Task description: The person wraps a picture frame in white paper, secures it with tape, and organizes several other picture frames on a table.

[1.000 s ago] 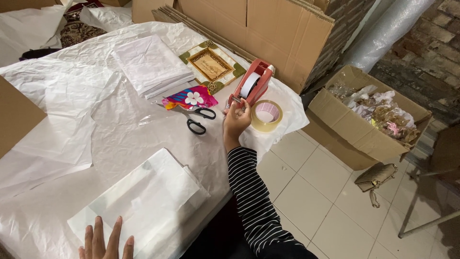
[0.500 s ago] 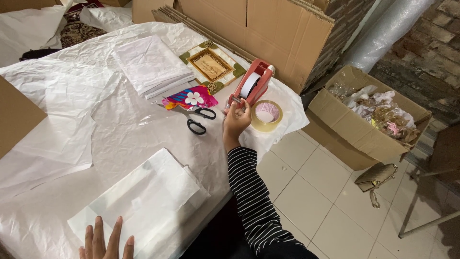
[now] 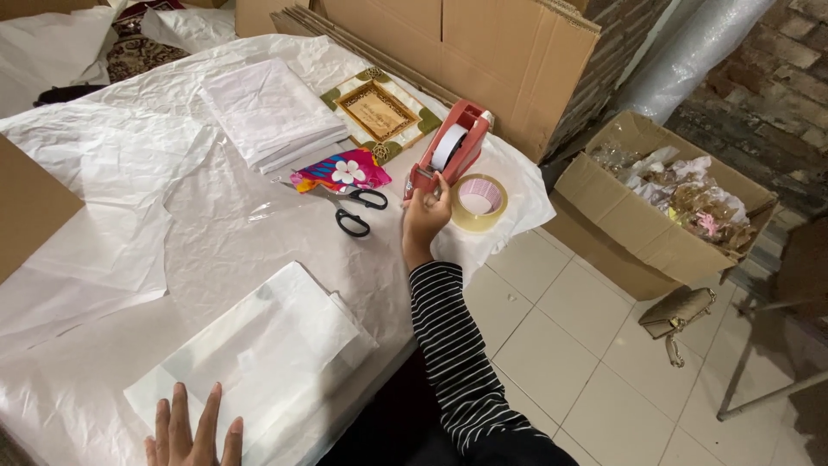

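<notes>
The worktop was covered with big sheets of crinkly white paper. Tall brown cardboard leaned behind its far edge. On the floor past the right edge sat an open cardboard box full of small wrapped things, with a little brown purse beside it.

A wrapped white parcel lay at the near edge of the worktop. A pile of folded white paper sat near the far edge. Next to that pile lay a picture frame with a gold and green border.

The right hand, in a striped sleeve, reached to the right edge. Its fingers were curled round the bottom of the red tape dispenser and touched it. How tight they held it could not be seen. A roll of clear tape lay just beside the hand, near the right edge.

The left hand lay flat on the near end of the parcel, fingers spread wide, holding nothing.

Black scissors lay just left of the right hand. A small bright pink packet with a white flower touched them.
</notes>
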